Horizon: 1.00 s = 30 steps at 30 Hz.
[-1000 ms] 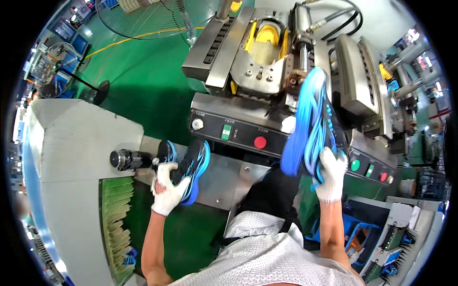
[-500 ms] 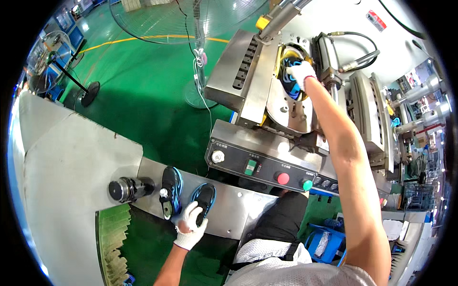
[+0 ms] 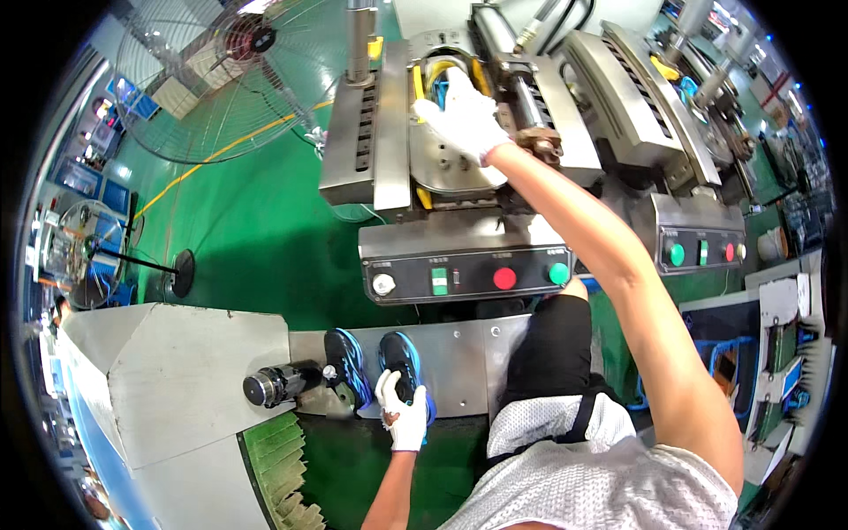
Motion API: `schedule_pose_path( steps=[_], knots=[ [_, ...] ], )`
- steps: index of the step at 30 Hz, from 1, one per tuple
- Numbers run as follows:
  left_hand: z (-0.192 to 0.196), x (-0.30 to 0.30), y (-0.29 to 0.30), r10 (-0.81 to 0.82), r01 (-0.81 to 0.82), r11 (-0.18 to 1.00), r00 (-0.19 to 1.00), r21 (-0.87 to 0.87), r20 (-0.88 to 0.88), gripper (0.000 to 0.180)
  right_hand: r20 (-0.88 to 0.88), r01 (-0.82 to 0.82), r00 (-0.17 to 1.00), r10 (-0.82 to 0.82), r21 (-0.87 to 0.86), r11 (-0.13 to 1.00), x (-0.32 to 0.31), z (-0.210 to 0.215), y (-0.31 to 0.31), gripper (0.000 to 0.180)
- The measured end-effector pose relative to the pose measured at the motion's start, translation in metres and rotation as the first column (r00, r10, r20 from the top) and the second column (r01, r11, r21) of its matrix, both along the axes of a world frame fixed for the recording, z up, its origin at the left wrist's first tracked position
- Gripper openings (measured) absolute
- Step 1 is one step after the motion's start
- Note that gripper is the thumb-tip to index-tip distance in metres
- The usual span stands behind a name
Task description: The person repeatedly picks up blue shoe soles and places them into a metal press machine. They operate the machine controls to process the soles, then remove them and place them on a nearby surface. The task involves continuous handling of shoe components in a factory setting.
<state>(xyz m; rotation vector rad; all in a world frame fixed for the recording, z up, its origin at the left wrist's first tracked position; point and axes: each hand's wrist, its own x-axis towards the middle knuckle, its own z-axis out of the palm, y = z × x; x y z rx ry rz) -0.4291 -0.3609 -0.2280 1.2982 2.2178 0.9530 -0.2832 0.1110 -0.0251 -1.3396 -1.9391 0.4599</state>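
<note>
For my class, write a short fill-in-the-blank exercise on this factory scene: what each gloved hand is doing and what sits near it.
1. The left hand rests on a dark shoe with a ____ sole on the metal shelf.
2. The right hand reaches up into the grey ____ above the control panel.
3. Both hands wear ____ gloves.
4. The large round button in the middle of the control panel is ____.

Missing words: blue; machine; white; red

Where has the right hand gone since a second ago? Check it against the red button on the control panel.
Yes. The right hand has moved up, from beside the red button to the machine's mould cavity above it.
</note>
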Motion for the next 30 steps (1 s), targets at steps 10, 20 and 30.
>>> schedule_pose_path(
  steps=[10, 20, 30],
  knots=[
    [0.021, -0.036, 0.014, -0.505, 0.534, 0.845, 0.810, 0.019, -0.298, 0.026, 0.616, -0.231, 0.763, 0.196, -0.022, 0.973, 0.194, -0.172, -0.235, 0.081],
    [0.134, 0.167, 0.105, -0.593, 0.612, 0.750, 0.790, 0.251, -0.156, 0.012, -0.119, -0.488, 0.866, 0.486, -0.422, 0.764, 0.295, -0.101, -0.388, 0.121],
    [0.223, 0.461, 0.169, -0.915, 0.879, -0.402, -0.396, 0.256, -0.079, 0.016, -0.431, 0.351, 0.812, -0.393, -0.177, 0.920, 0.411, -0.059, -0.513, 0.109]
  ],
)
